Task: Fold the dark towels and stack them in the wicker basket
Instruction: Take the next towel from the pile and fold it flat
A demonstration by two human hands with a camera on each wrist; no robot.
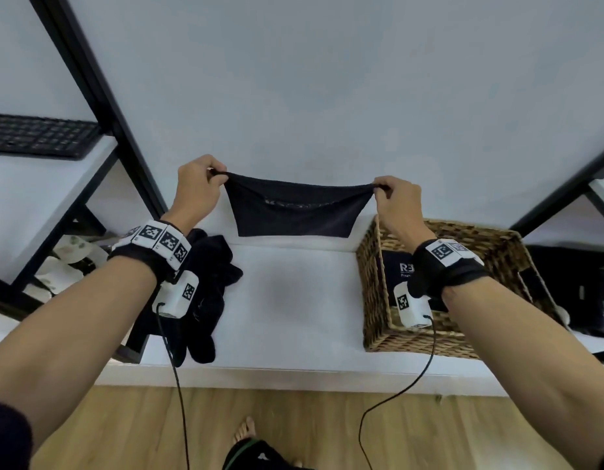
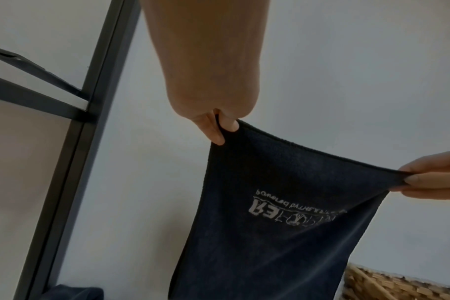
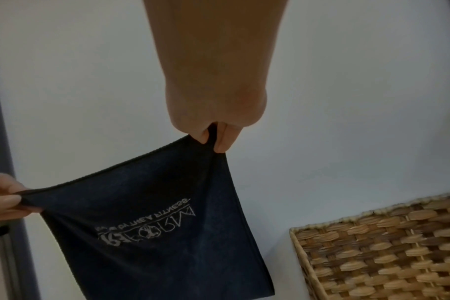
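Note:
A dark navy towel point(image 1: 295, 212) with pale printed lettering hangs spread in the air above the white shelf. My left hand point(image 1: 200, 179) pinches its upper left corner and my right hand point(image 1: 393, 198) pinches its upper right corner. The left wrist view shows the left hand point(image 2: 219, 125) gripping the towel point(image 2: 270, 233) hem; the right wrist view shows the right hand point(image 3: 215, 140) on the towel point(image 3: 154, 233) corner. The wicker basket point(image 1: 371, 300) stands at the right, with a folded dark towel point(image 1: 397, 266) inside. A heap of unfolded dark towels point(image 1: 205, 290) lies at the left.
A black metal shelf frame point(image 1: 100, 96) rises at the left, with a black keyboard point(image 1: 39, 134) on a side shelf. A black device point(image 1: 585, 290) sits right of the basket. The white shelf point(image 1: 294, 300) lies between heap and basket. Below are a wood floor and a bare foot point(image 1: 244, 432).

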